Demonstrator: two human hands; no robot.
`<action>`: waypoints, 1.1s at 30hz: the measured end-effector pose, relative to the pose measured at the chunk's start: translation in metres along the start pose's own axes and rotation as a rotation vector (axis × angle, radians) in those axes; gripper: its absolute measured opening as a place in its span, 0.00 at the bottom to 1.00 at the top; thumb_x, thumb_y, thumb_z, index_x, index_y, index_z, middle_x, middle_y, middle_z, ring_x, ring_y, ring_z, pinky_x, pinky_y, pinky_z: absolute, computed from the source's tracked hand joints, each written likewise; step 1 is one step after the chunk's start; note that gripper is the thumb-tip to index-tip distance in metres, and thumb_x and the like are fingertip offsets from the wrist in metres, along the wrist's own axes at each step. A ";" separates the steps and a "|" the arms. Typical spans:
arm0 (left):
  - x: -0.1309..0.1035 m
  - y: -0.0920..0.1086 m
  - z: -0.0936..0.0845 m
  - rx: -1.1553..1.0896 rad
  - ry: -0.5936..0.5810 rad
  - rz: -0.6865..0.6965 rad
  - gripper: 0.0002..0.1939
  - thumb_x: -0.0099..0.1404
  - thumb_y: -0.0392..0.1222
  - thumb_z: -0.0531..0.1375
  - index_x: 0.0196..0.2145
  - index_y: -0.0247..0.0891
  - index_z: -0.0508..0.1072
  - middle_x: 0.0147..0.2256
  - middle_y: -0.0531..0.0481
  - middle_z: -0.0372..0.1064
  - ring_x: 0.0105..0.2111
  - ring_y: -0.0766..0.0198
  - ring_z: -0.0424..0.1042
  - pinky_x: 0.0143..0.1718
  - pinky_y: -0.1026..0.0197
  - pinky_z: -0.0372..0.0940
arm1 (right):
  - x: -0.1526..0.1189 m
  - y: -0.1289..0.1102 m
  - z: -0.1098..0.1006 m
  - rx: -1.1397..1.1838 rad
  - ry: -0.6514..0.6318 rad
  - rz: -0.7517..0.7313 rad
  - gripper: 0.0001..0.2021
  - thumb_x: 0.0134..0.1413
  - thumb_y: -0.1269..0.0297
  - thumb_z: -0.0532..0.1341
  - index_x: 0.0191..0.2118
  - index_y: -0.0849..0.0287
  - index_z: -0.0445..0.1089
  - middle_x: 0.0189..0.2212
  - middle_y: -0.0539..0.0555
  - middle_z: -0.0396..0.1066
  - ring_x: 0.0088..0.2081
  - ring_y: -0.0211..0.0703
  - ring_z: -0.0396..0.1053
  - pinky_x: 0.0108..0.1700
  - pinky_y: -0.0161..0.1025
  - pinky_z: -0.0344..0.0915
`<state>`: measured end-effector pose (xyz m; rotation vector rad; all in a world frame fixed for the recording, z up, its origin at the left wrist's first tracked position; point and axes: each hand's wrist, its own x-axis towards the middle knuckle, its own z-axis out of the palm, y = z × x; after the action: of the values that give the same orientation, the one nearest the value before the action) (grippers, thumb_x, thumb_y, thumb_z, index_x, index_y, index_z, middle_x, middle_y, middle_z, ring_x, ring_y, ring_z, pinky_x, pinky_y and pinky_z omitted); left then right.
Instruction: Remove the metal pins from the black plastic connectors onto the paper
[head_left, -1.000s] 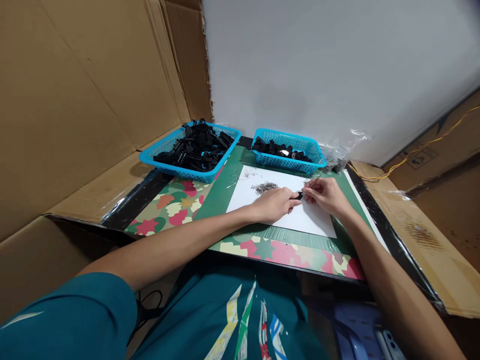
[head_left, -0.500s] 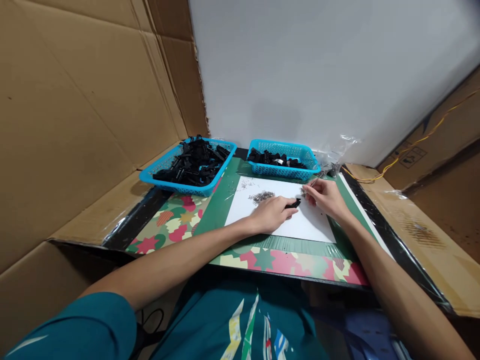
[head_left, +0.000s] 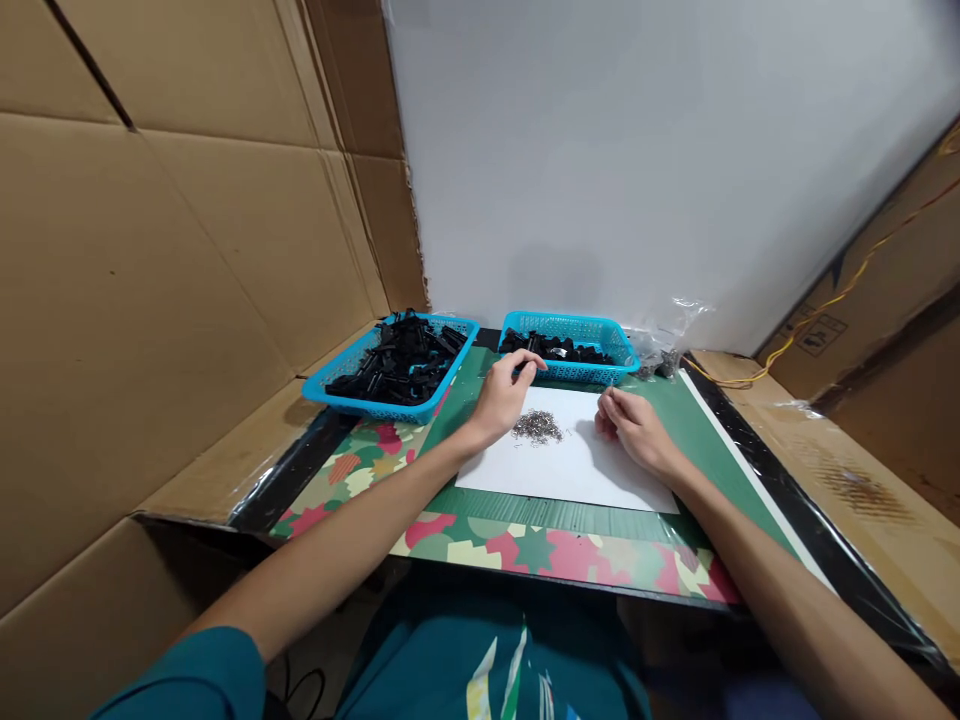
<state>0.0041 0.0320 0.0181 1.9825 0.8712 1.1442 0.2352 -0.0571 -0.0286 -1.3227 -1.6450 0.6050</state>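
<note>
My left hand (head_left: 501, 398) is raised at the near left edge of the right-hand blue basket (head_left: 581, 372), its thumb and fingers apart with nothing seen between them. Black plastic pieces (head_left: 559, 350) lie in that basket, one just beyond my fingertips. My right hand (head_left: 631, 428) is closed over the right part of a white sheet (head_left: 570, 482); whatever its fingers hold is hidden. Between my hands a pile of tiny metal parts (head_left: 538, 427) rests on the sheet.
A larger blue basket (head_left: 375, 410) heaped with black plastic pieces (head_left: 405, 355) stands at the left. Clear plastic bags (head_left: 664, 350) with small parts sit behind my right hand. Cardboard walls (head_left: 247, 230) and a pale wall (head_left: 562, 180) enclose the table.
My left hand has lifted off the sheet and moved left and away to the basket; the black piece it held has left it. The thin metal tool at my right fingers is no longer visible.
</note>
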 end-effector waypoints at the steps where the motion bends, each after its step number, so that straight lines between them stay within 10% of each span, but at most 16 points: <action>1: 0.002 -0.004 -0.001 0.010 0.029 -0.008 0.13 0.74 0.44 0.54 0.40 0.37 0.76 0.32 0.51 0.69 0.28 0.66 0.62 0.30 0.64 0.58 | 0.000 -0.002 0.003 -0.043 -0.017 -0.024 0.20 0.73 0.51 0.50 0.30 0.54 0.64 0.27 0.53 0.73 0.29 0.43 0.67 0.36 0.40 0.62; 13: -0.005 -0.010 0.012 0.000 -0.066 -0.024 0.12 0.74 0.43 0.54 0.40 0.36 0.77 0.38 0.49 0.72 0.32 0.65 0.65 0.35 0.63 0.61 | 0.003 -0.020 0.023 -0.319 -0.138 0.011 0.07 0.60 0.62 0.62 0.35 0.57 0.76 0.32 0.54 0.74 0.34 0.46 0.67 0.38 0.41 0.57; 33: -0.023 0.002 0.020 0.084 -0.333 0.042 0.13 0.73 0.47 0.58 0.43 0.38 0.80 0.43 0.46 0.76 0.40 0.60 0.73 0.43 0.56 0.69 | 0.003 -0.026 0.005 0.135 -0.092 -0.022 0.15 0.65 0.49 0.63 0.38 0.56 0.69 0.28 0.50 0.70 0.31 0.42 0.67 0.35 0.38 0.61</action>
<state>0.0139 0.0077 0.0021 2.1882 0.7152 0.7778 0.2178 -0.0618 -0.0091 -1.1925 -1.6598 0.7600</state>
